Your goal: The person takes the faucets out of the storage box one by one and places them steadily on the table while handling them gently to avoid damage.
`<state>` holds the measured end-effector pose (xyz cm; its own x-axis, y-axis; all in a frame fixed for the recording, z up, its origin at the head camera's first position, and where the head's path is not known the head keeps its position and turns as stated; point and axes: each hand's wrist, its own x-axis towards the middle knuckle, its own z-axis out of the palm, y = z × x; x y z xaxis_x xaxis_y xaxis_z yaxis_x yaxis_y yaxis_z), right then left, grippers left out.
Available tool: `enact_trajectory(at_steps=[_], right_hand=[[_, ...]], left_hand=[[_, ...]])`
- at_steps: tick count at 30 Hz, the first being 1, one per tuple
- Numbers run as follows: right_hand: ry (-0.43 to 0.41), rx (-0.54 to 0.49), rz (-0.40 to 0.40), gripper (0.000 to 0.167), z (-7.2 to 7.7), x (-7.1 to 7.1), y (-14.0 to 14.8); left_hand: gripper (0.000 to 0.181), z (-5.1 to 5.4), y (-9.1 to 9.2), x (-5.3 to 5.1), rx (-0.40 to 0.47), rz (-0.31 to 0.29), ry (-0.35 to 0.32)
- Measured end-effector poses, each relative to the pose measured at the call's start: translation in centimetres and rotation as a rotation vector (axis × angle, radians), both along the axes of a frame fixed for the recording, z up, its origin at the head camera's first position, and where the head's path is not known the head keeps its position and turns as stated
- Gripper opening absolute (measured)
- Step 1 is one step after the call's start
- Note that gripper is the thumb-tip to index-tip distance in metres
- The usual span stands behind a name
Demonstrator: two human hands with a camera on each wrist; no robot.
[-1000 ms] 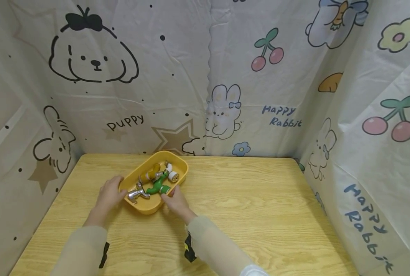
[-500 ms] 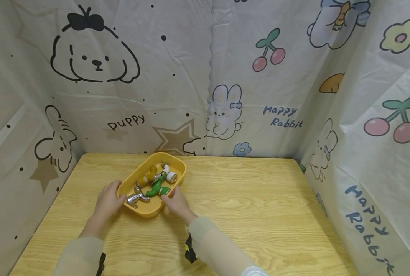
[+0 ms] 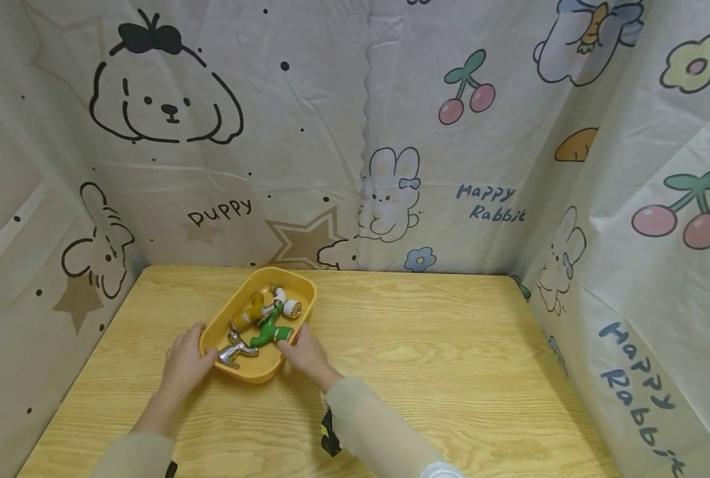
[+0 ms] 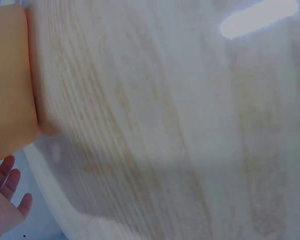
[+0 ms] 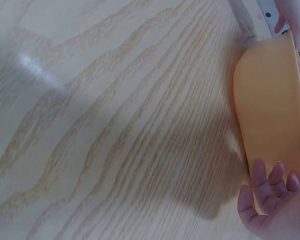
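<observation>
Cartoon-printed cloth (image 3: pixel 307 99) is hanging behind a wood-grain table (image 3: pixel 450 352), and one yellow tub (image 3: pixel 258 376) is lying aslant toward the table's left, easing farther from the cloth than a second ago! The left hand (image 3: pixel 186 364) and right hand (image 3: pixel 308 353), two in all, are gripping it, one at the near left end, one on the right rim. That is looking like a repositioning. Inside, four fittings are riding along: one silver tap (image 3: pixel 235 350), one green tap (image 3: pixel 267 332), one yellow tap (image 3: pixel 247 317), one white tap (image 3: pixel 291 309)
</observation>
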<state>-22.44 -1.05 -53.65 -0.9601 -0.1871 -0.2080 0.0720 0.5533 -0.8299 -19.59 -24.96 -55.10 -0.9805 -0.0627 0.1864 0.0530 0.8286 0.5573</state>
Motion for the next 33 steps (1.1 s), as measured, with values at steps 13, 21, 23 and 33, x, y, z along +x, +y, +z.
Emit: enact_trajectory(at_steps=[13, 21, 23, 33], right_hand=[[0.054, 0.118, 0.031, 0.054, -0.7, -0.1, -0.4], [0.076, 0.183, 0.03, 0.052, -0.9, 0.0, -0.3], [0.089, 0.202, 0.031, 0.053, -0.9, 0.1, -0.2], [0.099, 0.233, 0.061, 0.056, -1.4, 0.0, 0.3]], left_hand=[[0.054, -0.3, 0.8, 2.0, 0.004, 0.083, -0.014], [0.057, -0.4, 1.8, 3.4, 0.046, 0.127, -0.01], [0.057, -0.6, 2.1, 3.7, 0.057, 0.139, -0.006], [0.057, -0.8, 3.2, 4.9, 0.114, 0.188, -0.022]])
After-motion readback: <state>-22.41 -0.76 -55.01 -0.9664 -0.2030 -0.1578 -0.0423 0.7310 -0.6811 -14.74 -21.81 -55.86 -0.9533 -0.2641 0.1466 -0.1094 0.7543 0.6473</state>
